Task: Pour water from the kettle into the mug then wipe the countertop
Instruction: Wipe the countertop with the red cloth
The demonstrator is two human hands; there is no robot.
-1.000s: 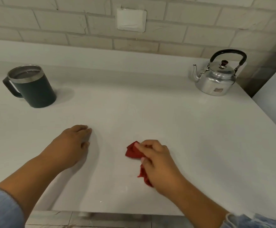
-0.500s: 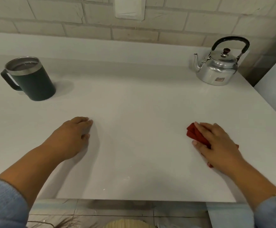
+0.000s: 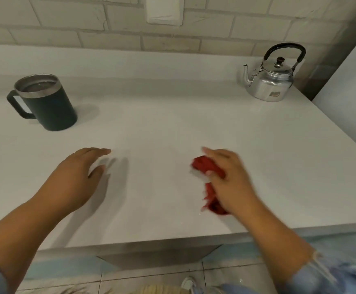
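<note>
A red cloth (image 3: pixel 205 166) lies bunched on the white countertop (image 3: pixel 173 124), pressed down under my right hand (image 3: pixel 230 179), which grips it and looks motion-blurred. My left hand (image 3: pixel 75 179) rests flat on the countertop to the left, fingers slightly apart, holding nothing. A dark green mug (image 3: pixel 45 102) with a steel rim and a handle on its left stands upright at the back left. The silver kettle (image 3: pixel 270 81) with a black handle stands at the back right, spout pointing left.
A brick wall (image 3: pixel 88 28) with a white plate (image 3: pixel 164 9) runs behind the counter. A white panel (image 3: pixel 350 92) rises at the right. The counter's front edge (image 3: pixel 173 238) is close to me, with tiled floor below.
My right hand slid the red cloth right, then back left toward the middle. My left hand stayed in place, lifting its fingers a little.
</note>
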